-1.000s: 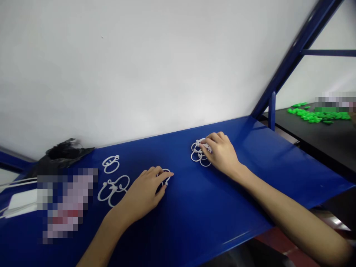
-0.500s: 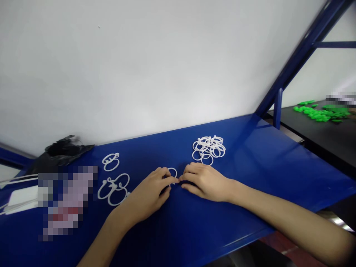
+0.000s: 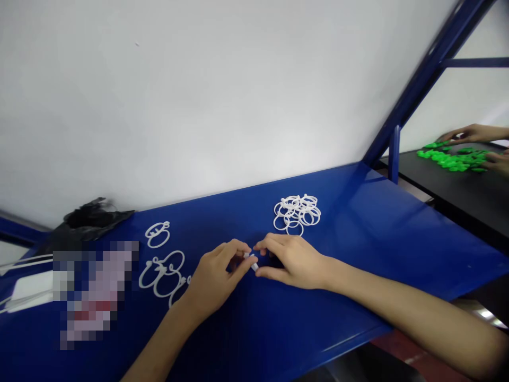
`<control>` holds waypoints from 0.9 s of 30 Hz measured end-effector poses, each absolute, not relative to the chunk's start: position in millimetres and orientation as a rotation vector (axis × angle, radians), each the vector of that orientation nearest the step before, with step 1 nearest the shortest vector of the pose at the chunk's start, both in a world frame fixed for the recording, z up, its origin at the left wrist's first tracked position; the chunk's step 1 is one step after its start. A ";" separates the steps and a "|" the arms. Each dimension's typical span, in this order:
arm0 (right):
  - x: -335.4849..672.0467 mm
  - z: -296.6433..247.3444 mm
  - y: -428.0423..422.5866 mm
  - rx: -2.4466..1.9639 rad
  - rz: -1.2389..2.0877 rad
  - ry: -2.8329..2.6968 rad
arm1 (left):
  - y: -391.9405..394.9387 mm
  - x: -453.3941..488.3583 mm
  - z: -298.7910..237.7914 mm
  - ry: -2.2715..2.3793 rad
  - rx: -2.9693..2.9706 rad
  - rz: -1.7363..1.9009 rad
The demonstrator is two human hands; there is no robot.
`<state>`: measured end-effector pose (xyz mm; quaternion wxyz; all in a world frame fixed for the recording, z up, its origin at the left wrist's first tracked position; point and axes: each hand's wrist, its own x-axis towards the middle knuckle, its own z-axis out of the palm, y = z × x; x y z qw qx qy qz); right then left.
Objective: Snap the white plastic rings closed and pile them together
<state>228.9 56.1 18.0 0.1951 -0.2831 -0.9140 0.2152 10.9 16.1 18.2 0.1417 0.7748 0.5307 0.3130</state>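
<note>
My left hand (image 3: 214,278) and my right hand (image 3: 292,260) meet fingertip to fingertip over the blue table (image 3: 358,239). Both pinch a small white plastic ring piece (image 3: 252,261) between them; only a short bit of it shows past the fingers. A pile of loose white rings (image 3: 297,213) lies just beyond my right hand. To the left of my left hand lie joined white rings (image 3: 163,271) and a smaller ring group (image 3: 158,235).
A crumpled black bag (image 3: 89,218) sits at the back left by the white wall. A blue frame post (image 3: 393,154) stands at the right. Beyond it, another person's hands (image 3: 473,135) work on green pieces (image 3: 453,159) on a black table.
My right hand left the ring pile and came to meet my left hand. Both hands now pinch the ring piece, lifted slightly. Another person's hands appeared at the green pieces.
</note>
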 end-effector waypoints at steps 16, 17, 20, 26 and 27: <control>229.7 16.9 55.8 -0.673 0.590 -2.569 | 17.0 13.5 20.5 1.380 2.258 0.995; 229.8 17.7 55.5 -0.653 0.593 -2.580 | 17.0 13.2 19.6 1.361 2.291 1.008; 230.0 19.9 53.6 -0.570 0.599 -2.583 | 16.0 12.3 17.6 1.283 2.360 1.019; 232.0 19.3 53.2 -0.524 0.471 -2.614 | 17.3 14.6 12.8 1.258 2.413 0.973; 232.8 19.2 54.9 -0.545 0.434 -2.629 | 19.1 15.1 11.3 1.297 2.438 0.937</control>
